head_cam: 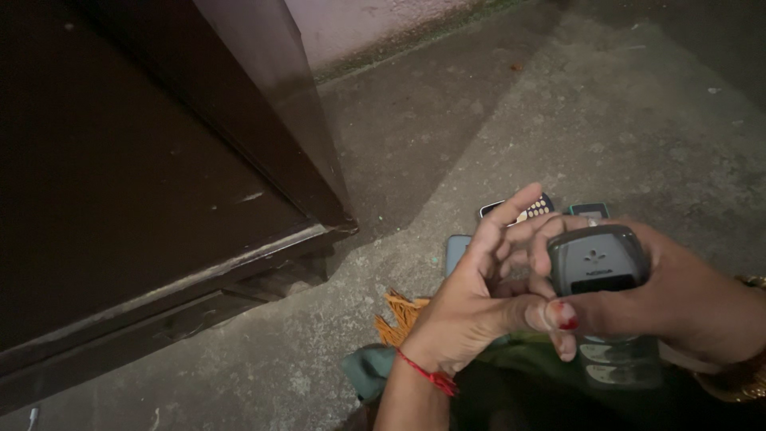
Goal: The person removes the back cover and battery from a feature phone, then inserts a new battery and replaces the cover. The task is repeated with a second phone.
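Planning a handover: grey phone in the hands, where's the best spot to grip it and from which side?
Probably the grey phone by its two long side edges near the upper end, coming from above. The right hand wraps its lower body from behind and the left hand thumb lies at its lower left, so only the top stands free.

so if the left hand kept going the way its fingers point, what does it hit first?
Probably the keypad phone lying on the concrete floor: the left hand has its fingers aimed up and right, toward it. Depth is unclear, so they might pass above it.
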